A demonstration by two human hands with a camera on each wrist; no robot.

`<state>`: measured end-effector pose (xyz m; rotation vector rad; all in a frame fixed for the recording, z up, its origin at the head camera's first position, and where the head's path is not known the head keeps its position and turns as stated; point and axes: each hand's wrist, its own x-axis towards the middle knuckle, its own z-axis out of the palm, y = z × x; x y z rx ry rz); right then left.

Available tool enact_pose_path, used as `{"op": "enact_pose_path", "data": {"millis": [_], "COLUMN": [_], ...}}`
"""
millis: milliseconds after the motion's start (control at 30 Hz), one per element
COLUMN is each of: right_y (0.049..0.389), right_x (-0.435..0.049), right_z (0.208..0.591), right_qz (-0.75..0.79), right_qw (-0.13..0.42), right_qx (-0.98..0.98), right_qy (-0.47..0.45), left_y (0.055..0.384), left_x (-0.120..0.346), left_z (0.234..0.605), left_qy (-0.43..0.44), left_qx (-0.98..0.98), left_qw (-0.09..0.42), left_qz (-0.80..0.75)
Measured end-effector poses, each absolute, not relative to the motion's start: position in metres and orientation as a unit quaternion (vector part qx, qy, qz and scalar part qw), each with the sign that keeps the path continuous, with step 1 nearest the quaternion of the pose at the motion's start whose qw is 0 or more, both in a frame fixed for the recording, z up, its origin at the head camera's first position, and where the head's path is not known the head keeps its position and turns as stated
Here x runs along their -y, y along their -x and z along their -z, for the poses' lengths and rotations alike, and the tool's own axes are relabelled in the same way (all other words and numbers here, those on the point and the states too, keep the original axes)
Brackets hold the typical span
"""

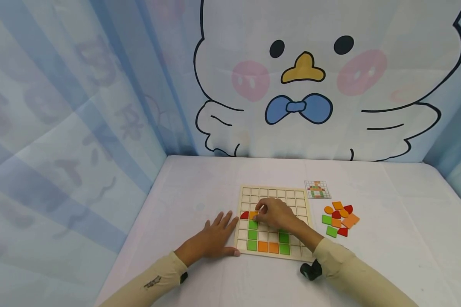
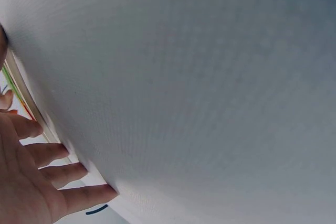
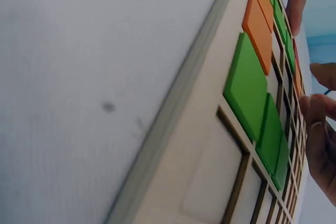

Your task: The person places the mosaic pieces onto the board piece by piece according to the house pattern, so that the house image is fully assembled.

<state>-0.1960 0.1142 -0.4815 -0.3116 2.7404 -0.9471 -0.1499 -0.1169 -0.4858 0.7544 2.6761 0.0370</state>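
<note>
A wooden grid board (image 1: 305, 251) lies on the table, with green, orange and red tiles set in some cells. My right hand (image 1: 276, 212) reaches over it, thumb and forefinger at opposite edges of an orange square tile (image 1: 252, 215) beside a red quarter-round tile (image 1: 244, 215). In the right wrist view, curled fingers (image 3: 317, 140) are at the board's far side, beyond the green tiles (image 3: 247, 87). My left hand (image 1: 215, 238) rests flat with fingers spread, fingertips at the board's left edge. The left wrist view shows these straight fingers (image 2: 86, 198) along that edge.
A small pattern card (image 1: 317, 189) lies by the board's upper right corner. To the right is a loose pile of orange, red and green tiles (image 1: 336, 222). A dark wrist device (image 1: 311, 270) hangs under the right sleeve. A printed curtain (image 1: 303, 140) stands behind the table.
</note>
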Motion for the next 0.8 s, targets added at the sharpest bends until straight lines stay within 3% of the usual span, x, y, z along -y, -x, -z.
{"op": "enact_pose_path", "data": {"millis": [567, 800], "right_y": [0.183, 0.176], "right_x": [-0.194, -0.23], "right_z": [0.477, 0.471], "right_qz": [0.34, 0.363], "right_qw": [0.087, 0.088], "right_qx": [-0.922, -0.916], "right_qy": [0.166, 0.146], "left_y": [0.147, 0.149], "left_x": [0.117, 0.116], "left_z": [0.485, 0.487], "left_qy": [-0.266, -0.267], "left_qx": [-0.948, -0.949], "left_qw": [0.174, 0.169], "left_qz": [-0.015, -0.01]}}
